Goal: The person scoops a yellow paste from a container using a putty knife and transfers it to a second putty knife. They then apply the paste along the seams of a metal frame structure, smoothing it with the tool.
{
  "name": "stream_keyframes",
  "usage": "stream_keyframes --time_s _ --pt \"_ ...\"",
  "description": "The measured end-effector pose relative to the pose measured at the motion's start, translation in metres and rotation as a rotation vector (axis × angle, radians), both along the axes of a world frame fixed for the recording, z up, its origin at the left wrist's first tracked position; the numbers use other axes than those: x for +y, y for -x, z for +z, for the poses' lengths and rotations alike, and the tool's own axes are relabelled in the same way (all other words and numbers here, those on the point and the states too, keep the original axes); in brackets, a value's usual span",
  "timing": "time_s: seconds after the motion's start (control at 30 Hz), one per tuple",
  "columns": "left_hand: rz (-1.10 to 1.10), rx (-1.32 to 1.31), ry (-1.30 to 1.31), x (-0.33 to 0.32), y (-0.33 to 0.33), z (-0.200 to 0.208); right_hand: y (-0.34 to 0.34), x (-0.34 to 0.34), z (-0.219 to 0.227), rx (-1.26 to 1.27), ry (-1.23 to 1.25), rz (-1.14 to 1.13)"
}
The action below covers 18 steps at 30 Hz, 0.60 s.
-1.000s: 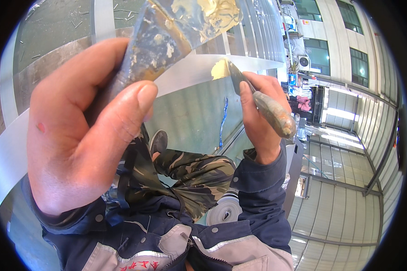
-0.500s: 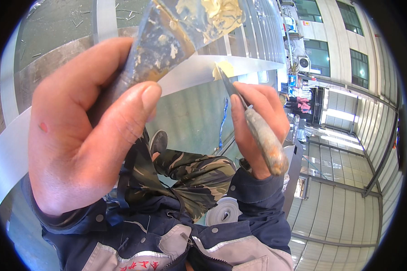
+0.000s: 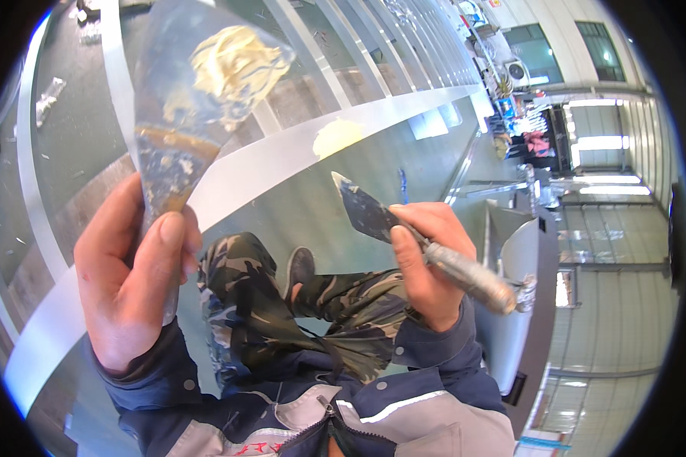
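My left hand (image 3: 133,266) is closed around the handle of a wide putty knife (image 3: 164,72), held up at the left with its blade pointing away from me. A lump of cream-coloured putty (image 3: 240,68) lies on that blade, and dried residue streaks its lower part. In my right hand (image 3: 434,263) is a narrower putty knife (image 3: 367,213), gripped near the base of its dark blade. Its worn handle slants down to the right, and its tip carries a light smear. Beyond the two blades, a pale yellow putty patch (image 3: 338,137) sits on a curved white strip (image 3: 244,181).
Parallel pale bars (image 3: 320,57) run outward from the curved strip, over a grey-green floor. Below are my camouflage trousers (image 3: 244,305) and a dark shoe (image 3: 301,270). A grey panel-like object (image 3: 511,305) stands close on my right. Assorted goods line the building wall at far right.
The wide putty knife has moved left and nearer to me, away from the narrower one. The narrower knife has lowered slightly and turned its blade face into view. The view has shifted.
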<state>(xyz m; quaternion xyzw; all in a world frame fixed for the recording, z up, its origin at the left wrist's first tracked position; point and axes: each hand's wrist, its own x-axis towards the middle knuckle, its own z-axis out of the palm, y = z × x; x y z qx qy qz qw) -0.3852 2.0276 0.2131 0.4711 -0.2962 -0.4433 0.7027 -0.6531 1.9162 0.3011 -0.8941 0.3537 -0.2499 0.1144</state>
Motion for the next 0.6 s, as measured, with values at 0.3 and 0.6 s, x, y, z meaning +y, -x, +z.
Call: stream_keyframes --time_s 0.3,0.6 --pt "0.066 -0.132 -0.055 -0.004 -0.002 -0.001 0.067 -0.039 -0.038 -0.594 -0.565 -0.36" --pt "0.191 -0.262 -0.164 0.007 -0.02 -0.006 0.078 -0.074 -0.079 -0.71 -0.849 -0.054"
